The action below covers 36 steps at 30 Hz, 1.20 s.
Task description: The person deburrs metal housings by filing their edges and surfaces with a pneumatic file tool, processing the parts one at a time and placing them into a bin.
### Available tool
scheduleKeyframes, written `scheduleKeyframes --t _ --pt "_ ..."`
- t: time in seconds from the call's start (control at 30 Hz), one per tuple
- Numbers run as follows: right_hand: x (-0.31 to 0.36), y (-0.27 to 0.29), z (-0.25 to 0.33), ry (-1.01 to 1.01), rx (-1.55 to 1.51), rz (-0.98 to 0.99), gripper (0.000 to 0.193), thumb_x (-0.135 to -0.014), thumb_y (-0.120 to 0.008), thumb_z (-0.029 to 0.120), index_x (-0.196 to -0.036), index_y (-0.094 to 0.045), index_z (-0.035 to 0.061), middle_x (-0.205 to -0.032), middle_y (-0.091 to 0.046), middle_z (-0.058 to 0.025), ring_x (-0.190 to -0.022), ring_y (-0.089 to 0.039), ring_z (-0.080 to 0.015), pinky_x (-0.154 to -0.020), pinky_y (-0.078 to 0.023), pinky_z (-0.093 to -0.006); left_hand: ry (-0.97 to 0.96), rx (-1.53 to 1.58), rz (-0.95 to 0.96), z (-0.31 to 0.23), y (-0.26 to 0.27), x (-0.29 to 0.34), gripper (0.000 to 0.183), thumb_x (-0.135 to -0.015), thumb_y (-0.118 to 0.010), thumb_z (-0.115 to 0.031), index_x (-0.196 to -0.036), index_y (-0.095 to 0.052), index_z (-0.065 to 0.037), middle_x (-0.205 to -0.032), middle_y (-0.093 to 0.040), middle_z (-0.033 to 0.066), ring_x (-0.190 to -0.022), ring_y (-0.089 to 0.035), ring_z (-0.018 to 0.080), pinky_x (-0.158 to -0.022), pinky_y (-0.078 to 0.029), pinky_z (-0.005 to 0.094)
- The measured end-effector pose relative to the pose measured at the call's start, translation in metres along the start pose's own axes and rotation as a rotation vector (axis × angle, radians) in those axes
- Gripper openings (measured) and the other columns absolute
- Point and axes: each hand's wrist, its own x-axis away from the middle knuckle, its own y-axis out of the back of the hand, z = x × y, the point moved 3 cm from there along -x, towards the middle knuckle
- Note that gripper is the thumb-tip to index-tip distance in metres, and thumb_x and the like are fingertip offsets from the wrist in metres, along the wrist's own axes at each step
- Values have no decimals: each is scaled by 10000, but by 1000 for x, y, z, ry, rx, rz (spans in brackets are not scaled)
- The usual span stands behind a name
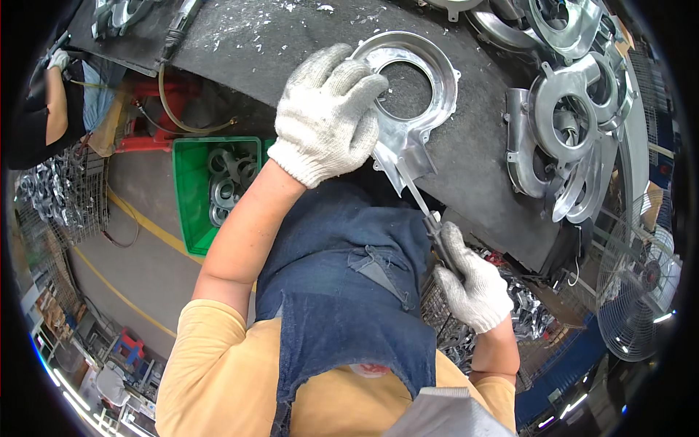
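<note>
A silvery cast-metal blower housing (445,87), ring-shaped with a short outlet, lies at the near edge of the dark workbench. My left hand (328,113), in a white knitted glove, is closed on the left side of its ring. My gloved right hand (473,284) is wrapped round the dark handle of a slim file (416,191). The file's narrow metal blade points up and to the left, its tip at the housing's outlet. Whether the blade touches the metal there I cannot tell. My left fingertips are partly hidden behind the ring's edge.
Several similar housings (564,116) are piled on the bench's right side. Metal flakes litter the bench top (247,44), where an air tool (175,33) lies. A green bin (191,197) holds metal parts. A fan (648,277) stands right; another person (62,109) works far left.
</note>
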Motion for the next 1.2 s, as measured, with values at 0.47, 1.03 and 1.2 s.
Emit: scheduleKeyframes --t 0.47,1.03,1.2 --pt "-15 -1 31 -24 85 -117 665 -1035 -713 192 -1665 -507 153 -1200 -764 -245 -1102 -751 -458 -961 -603 -493 59 -1 -44 -15 -4 11 348 -803 -744 -188 -1148 -784 -166 -1125 -739 104 -1177 -663 456 -1024 -518 589" --pt "-15 10 35 -49 33 -43 688 -1010 -726 171 -1662 -512 135 -1340 -741 -256 -1213 -744 -410 -1039 -568 -412 38 336 -134 2 5 14 540 -821 -740 -88 -1359 -696 -84 -1251 -701 171 -1178 -696 417 -1024 -584 499" --pt "-41 11 38 113 171 -71 515 -988 -757 258 -1489 -683 167 -1132 -764 -218 -1053 -741 -448 -929 -602 -492 26 -4 46 37 14 -15 392 -953 -742 -270 -1283 -739 -58 -1260 -744 156 -1206 -691 417 -1117 -513 516"
